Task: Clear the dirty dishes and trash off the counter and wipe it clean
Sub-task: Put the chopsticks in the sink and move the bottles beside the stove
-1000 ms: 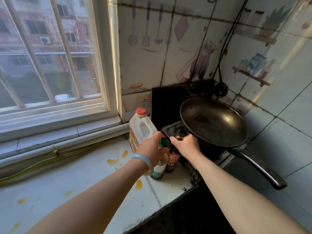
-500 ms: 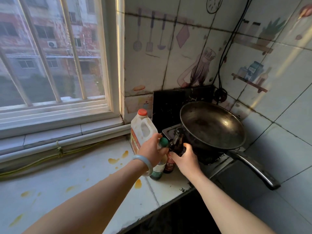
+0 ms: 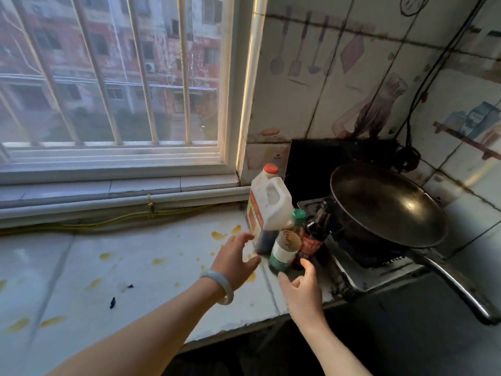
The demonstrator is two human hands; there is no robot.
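Note:
The white tiled counter [image 3: 141,270] carries yellow sauce stains [image 3: 219,235] and small dark specks [image 3: 112,302]. At its right end stand a white jug with a red cap [image 3: 267,203], a green-capped bottle [image 3: 284,249] and a dark bottle with a red label [image 3: 314,234], close together. My left hand [image 3: 235,260], a pale bangle on its wrist, hovers just left of the bottles with spread fingers, holding nothing. My right hand [image 3: 302,290] is in front of them, fingers loosely curled, empty.
A dark wok [image 3: 385,204] with a long handle [image 3: 455,286] sits on the stove [image 3: 363,270] to the right of the bottles. A window and its sill [image 3: 119,185] run along the back, with a yellow cable [image 3: 108,221] below. Tiled walls close the corner.
Both hands have let go of the two bottles and drawn back toward me. The bottles now stand by themselves beside the jug. The view has shifted slightly left.

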